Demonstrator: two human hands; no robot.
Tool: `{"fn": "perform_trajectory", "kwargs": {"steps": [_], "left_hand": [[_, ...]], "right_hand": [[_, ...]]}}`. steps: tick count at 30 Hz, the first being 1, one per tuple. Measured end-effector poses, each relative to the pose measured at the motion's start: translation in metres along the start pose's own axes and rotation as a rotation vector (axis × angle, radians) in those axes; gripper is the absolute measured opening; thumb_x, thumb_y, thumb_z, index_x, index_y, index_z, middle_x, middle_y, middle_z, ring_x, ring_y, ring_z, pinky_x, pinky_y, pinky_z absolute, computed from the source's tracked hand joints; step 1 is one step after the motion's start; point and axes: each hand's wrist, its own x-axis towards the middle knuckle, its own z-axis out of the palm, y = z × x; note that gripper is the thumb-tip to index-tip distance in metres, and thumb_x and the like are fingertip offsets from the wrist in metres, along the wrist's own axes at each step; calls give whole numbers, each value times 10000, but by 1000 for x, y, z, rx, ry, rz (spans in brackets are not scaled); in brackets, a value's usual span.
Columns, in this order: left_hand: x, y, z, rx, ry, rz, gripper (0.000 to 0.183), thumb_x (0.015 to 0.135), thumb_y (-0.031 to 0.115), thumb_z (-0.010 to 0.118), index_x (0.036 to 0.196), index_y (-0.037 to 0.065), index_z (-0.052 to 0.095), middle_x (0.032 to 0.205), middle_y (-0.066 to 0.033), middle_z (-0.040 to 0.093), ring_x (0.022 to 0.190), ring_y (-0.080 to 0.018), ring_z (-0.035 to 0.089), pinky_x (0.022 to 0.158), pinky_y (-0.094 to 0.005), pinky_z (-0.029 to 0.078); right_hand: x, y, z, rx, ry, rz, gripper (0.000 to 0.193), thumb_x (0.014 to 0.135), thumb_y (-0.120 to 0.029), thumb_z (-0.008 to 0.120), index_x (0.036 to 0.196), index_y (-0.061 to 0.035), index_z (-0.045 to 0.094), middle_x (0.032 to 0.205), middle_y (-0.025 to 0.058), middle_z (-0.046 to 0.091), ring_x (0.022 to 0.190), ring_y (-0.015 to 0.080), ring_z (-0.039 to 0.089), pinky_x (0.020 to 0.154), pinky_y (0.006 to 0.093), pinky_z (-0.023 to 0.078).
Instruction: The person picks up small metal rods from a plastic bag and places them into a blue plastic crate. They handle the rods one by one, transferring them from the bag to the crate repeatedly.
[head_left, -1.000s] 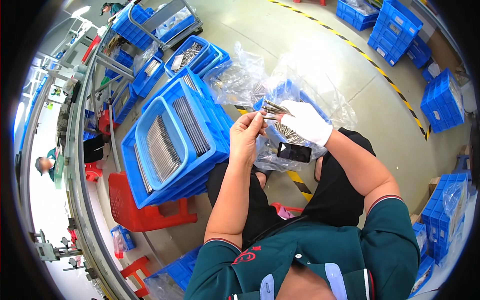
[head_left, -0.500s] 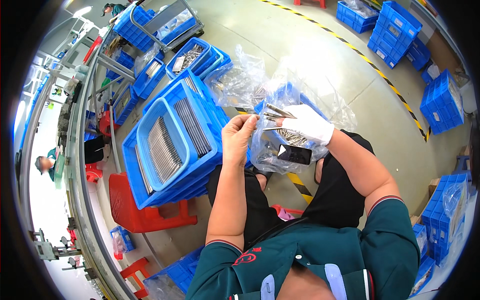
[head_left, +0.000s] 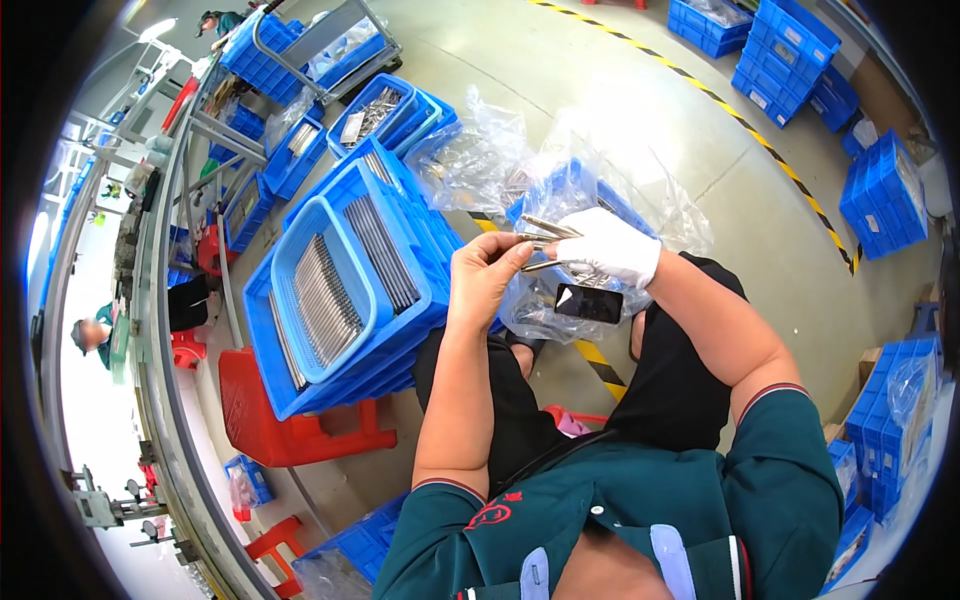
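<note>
Several slim metal rods (head_left: 546,226) stick out of my right hand (head_left: 610,247), which wears a white glove and is closed round them. My bare left hand (head_left: 484,270) pinches the tips at the rods' left ends; its thumb and forefinger meet there. Beneath both hands lies a clear plastic bag (head_left: 522,312) with more metal rods, partly hidden by the glove. A black phone (head_left: 588,303) rests on the bag just below my right hand. To the left, a light blue tray (head_left: 362,258) holds a row of similar metal rods (head_left: 325,305).
The tray sits in a stack of blue crates (head_left: 262,350) beside a red stool (head_left: 250,410). Beyond are blue bins of metal parts (head_left: 378,112) and a cart (head_left: 375,60). More blue crates (head_left: 785,60) stand at right, past yellow-black floor tape (head_left: 770,135). Two other people are at far left.
My left hand has moved slightly right, up to the rods in my right hand. The rods now point more toward it. My right hand has shifted only a little.
</note>
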Motion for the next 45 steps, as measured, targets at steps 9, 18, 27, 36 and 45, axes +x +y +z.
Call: {"fn": "perform_trajectory", "kwargs": {"steps": [9,18,27,36,45], "left_hand": [[2,-3,-10,40,3,-19,208,798,143,726,902,-28,672,766,-13,623,683,-57,519,622,-201,402],[2,3,-11,-26,-1,-36,224,811,172,720,914,-22,675,771,1,624,682,-49,499,630,-195,387],[0,3,-12,73,-33,-14,222,796,149,722,902,-41,673,748,-4,616,653,-48,493,589,-199,380],[0,3,-16,47,-17,-41,178,801,133,716,858,-30,669,741,-19,621,661,-59,519,610,-204,405],[1,6,-23,-74,-62,-41,219,813,169,710,905,-25,670,771,-29,634,711,-84,542,683,-222,414]], "right_hand": [[-1,-1,6,-75,38,8,221,822,-239,650,749,-33,616,579,-29,457,530,62,370,467,251,294],[0,-3,5,-98,-8,76,244,816,-262,649,761,-27,612,599,-12,478,556,77,400,497,260,328],[-1,-4,4,-399,-12,17,270,826,-287,651,825,-19,616,642,5,519,612,85,452,550,268,379],[1,5,8,-264,-11,2,330,843,-337,615,818,-7,616,586,28,484,545,118,418,504,292,360],[-11,-11,11,211,-228,277,226,912,-272,577,829,-62,570,548,-65,375,448,19,275,403,207,192]]}}
